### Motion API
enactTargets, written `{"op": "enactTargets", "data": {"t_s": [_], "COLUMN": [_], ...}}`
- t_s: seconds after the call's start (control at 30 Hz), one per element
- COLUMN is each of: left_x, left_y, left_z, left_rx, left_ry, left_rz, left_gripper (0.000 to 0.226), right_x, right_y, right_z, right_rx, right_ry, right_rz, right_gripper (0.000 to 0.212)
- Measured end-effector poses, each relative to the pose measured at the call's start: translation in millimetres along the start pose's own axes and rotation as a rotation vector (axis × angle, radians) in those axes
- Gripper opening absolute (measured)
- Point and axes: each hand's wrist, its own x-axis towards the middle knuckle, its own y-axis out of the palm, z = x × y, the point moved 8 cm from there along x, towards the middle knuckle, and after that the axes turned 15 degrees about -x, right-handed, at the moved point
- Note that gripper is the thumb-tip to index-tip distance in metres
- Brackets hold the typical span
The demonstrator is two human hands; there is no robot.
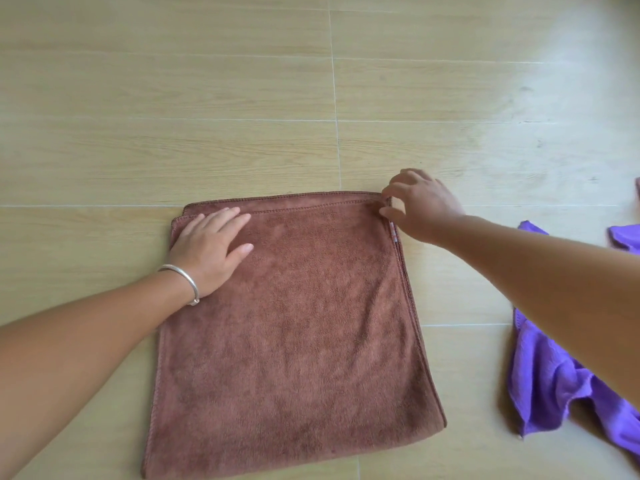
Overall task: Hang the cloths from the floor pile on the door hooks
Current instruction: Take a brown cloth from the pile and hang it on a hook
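A brown cloth (294,323) lies folded flat on the wooden floor (173,98), filling the middle of the view. My left hand (211,247) rests palm down on its far left corner, fingers spread, a silver bangle on the wrist. My right hand (419,206) is at the far right corner, thumb and fingers pinching the cloth's edge near a small label. A crumpled purple cloth (554,386) lies on the floor to the right, partly hidden under my right forearm. No door hooks are in view.
Another bit of purple cloth (625,237) shows at the right edge, with a sliver of pink cloth (637,194) above it. Pale plank flooring stretches beyond the brown cloth and to its left.
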Motion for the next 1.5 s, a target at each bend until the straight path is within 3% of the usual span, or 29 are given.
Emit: {"op": "enactTargets", "data": {"t_s": [0.13,0.37,0.53,0.7,0.9,1.0,1.07,1.13,1.23,1.3,1.37,1.5], "left_x": [3,-8,-2,2,15,24,27,24,1,-27,-52,-79], "left_y": [-40,-54,-52,-68,-76,-73,-67,-60,-21,12,31,25], "left_z": [34,84,85,77,61,56,52,34,-12,-23,-19,-4], "left_rx": [-0.099,-0.213,-0.218,-0.266,-0.396,-0.339,-0.287,-0.203,-0.014,0.073,0.127,0.127], "left_ry": [-0.097,-0.334,-0.374,-0.248,-0.180,-0.251,-0.356,-0.341,-0.067,0.001,0.005,-0.017], "left_rz": [-0.181,-0.123,-0.058,-0.242,-0.393,-0.430,-0.432,-0.403,-0.172,0.020,0.112,0.125], "left_gripper": [0.031,0.011,0.018,0.014,0.009,0.013,0.032,0.052,0.066,0.071,0.073,0.070], "right_x": [4,9,2,-8,-14,-12,-11,-16,-36,-62,-81,-102], "right_y": [11,13,14,8,0,4,10,8,11,27,43,48], "right_z": [2,0,-6,-17,-30,-36,-34,-21,29,53,57,44], "right_rx": [0.143,0.286,0.347,0.386,0.515,0.531,0.519,0.392,0.171,0.085,0.057,0.038], "right_ry": [0.133,0.264,0.275,0.312,0.492,0.630,0.697,0.641,0.216,0.025,0.012,0.073], "right_rz": [0.005,-0.045,-0.088,-0.162,-0.267,-0.250,-0.198,-0.183,-0.199,-0.127,-0.056,-0.029], "right_gripper": [0.035,0.020,0.021,0.016,0.011,0.013,0.021,0.038,0.050,0.055,0.062,0.067]}}
